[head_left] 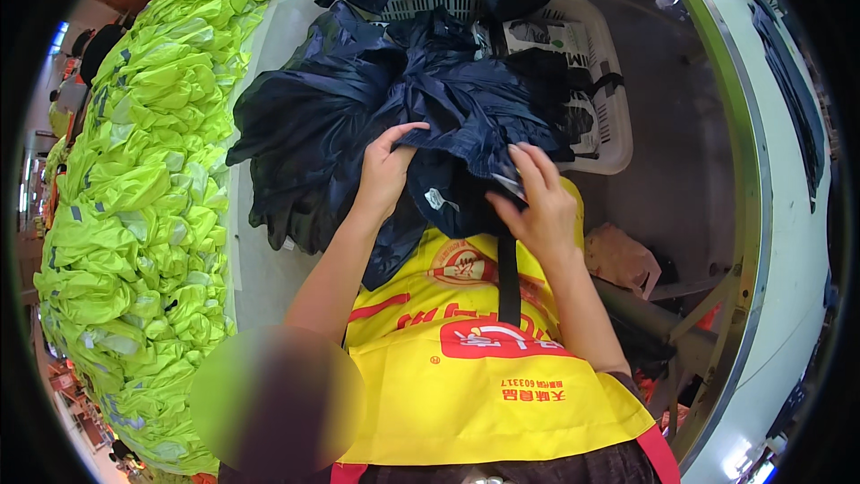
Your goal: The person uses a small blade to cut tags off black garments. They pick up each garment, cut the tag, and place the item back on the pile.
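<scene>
A dark navy garment (457, 148) is stretched between my hands, its gathered waistband facing me and a small white label (439, 200) showing on its inside. My left hand (387, 166) pinches the waistband's left part between thumb and fingers. At the right end of the band, my right hand (537, 202) is closed around small pointed metal snips (509, 184), mostly hidden by the fingers. More navy garments (313, 116) lie heaped beyond and to the left, on the table's edge and over a basket.
A tall row of neon-yellow garments (152, 188) runs along the left. The white plastic basket (618, 116) stands beyond my right hand, holding dark cloth and printed bags. A metal-edged table (761, 242) curves along the right. My yellow apron (484, 376) covers my lap.
</scene>
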